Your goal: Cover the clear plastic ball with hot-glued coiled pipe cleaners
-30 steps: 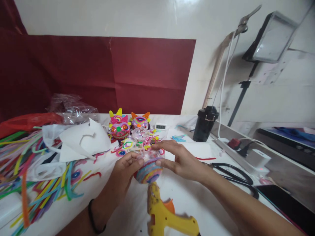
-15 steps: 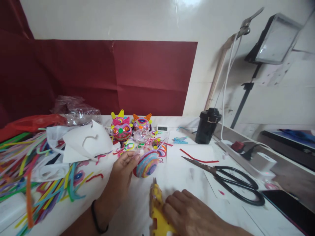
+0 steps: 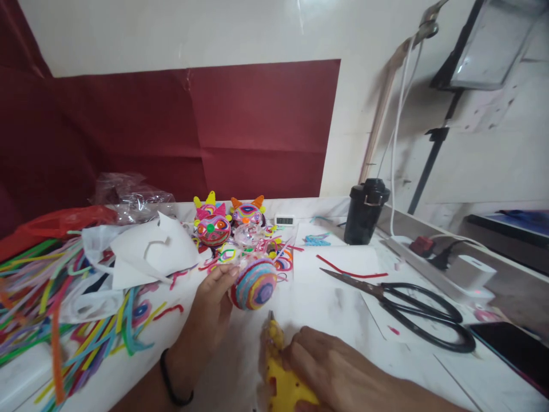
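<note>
My left hand (image 3: pixel 212 309) holds a ball (image 3: pixel 254 284) wrapped in rings of coloured pipe cleaner, just above the white table (image 3: pixel 338 297). Its swirled face points toward me. My right hand (image 3: pixel 330 366) lies near the bottom edge, wrapped over the body of a yellow glue gun (image 3: pixel 279 366) whose nozzle points up at the ball. Behind the ball stand two finished pipe-cleaner heads, a pink one with yellow ears (image 3: pixel 211 224) and one with orange ears (image 3: pixel 246 213).
Black scissors (image 3: pixel 412 306) lie right of the ball, beside a red pipe cleaner strip (image 3: pixel 345 270). Loose pipe cleaners (image 3: pixel 55 297), white paper (image 3: pixel 148 246) and plastic bags fill the left. A black cup (image 3: pixel 363 210), a power strip (image 3: pixel 429 260) and a small clock (image 3: pixel 284 219) stand at the back.
My right hand left the ball, dropped down to the glue gun and closed over it. The left hand kept the ball and turned its swirled face more toward me.
</note>
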Demonstrator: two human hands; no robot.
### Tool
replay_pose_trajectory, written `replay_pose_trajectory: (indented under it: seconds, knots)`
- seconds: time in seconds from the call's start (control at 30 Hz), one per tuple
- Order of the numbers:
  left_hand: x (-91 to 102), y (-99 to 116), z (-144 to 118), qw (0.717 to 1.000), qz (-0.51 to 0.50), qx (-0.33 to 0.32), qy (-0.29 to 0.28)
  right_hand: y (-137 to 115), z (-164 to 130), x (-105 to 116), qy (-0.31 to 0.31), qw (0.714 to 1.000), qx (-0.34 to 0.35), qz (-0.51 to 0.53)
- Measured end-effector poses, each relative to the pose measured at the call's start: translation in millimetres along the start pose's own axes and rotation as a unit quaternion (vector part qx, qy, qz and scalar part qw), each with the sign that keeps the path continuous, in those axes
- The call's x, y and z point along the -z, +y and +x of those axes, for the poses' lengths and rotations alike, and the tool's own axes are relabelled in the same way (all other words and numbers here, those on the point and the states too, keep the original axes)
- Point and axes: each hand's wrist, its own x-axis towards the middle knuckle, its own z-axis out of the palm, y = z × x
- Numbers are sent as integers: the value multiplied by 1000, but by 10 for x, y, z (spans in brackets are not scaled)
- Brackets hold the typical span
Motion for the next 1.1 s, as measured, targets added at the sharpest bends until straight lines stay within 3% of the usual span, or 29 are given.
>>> replay_pose_trajectory:
  seconds: [0.1, 0.17, 0.27, 0.37, 0.47, 0.9, 1.1]
  knots:
    - [10, 39, -7, 1000, -15, 14, -14, -29, -89, 194, 6, 981, -89, 170]
    - [11, 84, -27, 999, -13, 20, -27, -3, -114, 296, 16, 957, -107, 270]
    - [1, 121, -45, 999, -11, 20, -36, 69, -86, 424, 74, 906, -59, 413]
    - [-19, 107, -36, 999, -15, 17, -26, 126, -14, 560, 131, 825, -9, 550]
    - [-37, 97, -36, 1000, -3, 13, -15, 146, 72, 693, 152, 773, 13, 615]
    - [-39, 59, -66, 998, 58, 7, -4, 284, 170, 743, 166, 758, 13, 630]
    - [-83, 142, -157, 998, 64, 11, -3, 343, 164, 728, 153, 772, 9, 616]
